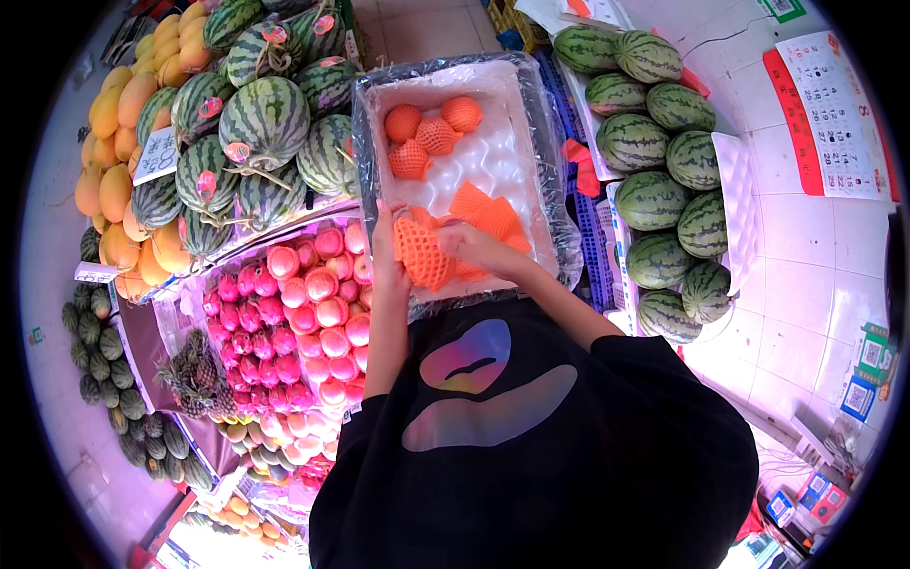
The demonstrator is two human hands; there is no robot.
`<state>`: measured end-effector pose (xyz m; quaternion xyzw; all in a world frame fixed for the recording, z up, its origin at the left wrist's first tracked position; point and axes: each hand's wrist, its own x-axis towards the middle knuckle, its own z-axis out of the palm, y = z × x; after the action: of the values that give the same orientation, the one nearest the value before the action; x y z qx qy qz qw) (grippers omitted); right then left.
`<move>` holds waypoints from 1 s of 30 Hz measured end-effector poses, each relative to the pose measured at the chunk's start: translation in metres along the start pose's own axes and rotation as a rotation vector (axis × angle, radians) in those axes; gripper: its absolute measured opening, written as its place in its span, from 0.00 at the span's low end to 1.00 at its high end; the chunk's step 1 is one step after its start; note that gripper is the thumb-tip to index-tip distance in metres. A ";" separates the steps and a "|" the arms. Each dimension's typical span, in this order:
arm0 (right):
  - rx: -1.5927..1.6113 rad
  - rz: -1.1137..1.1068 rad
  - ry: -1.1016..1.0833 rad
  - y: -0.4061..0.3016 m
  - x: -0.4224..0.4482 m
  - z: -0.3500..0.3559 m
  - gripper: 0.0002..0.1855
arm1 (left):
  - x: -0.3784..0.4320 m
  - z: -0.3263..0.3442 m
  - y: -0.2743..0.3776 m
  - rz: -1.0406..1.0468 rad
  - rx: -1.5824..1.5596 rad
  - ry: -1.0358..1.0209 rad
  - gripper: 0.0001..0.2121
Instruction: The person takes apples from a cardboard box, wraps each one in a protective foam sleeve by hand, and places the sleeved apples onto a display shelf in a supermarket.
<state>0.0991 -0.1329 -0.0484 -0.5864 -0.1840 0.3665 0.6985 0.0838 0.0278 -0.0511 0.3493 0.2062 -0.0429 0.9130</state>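
My left hand [391, 242] is closed around the left side of an orange foam fruit net [424, 256], held above the near end of a white foam box [530, 121]. My right hand [466, 245] grips the same net at its upper right edge. Whether a fruit is inside the net I cannot tell. Several flat orange foam nets [490, 217] lie just beyond and beside my right hand. At the box's far left, several net-wrapped round fruits [436, 135] rest on a white dimpled liner [476, 163]. Black plastic film [362, 142] covers the box's rim.
Striped watermelons [264, 121] are piled at the left, beside yellow melons [115, 192]. Dragon fruits [259, 313], red apples [334, 313] and pineapples [202, 373] fill the lower left display. More watermelons [650, 192] stand at the right, with blue plastic crates [593, 235] between them and the box.
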 end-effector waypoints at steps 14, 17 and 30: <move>0.922 0.099 0.210 -0.037 0.000 -0.004 0.16 | -0.025 0.022 0.002 0.026 0.630 -0.211 0.17; 0.865 0.093 0.272 -0.045 -0.001 0.000 0.16 | -0.026 0.020 0.000 0.028 0.533 -0.239 0.18; -0.085 0.198 0.030 -0.039 -0.013 -0.001 0.19 | -0.028 0.005 -0.013 0.130 0.702 -0.169 0.17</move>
<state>0.1028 -0.1453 -0.0096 -0.6361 -0.1301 0.4168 0.6361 0.0573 0.0126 -0.0448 0.6489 0.0800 -0.0815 0.7523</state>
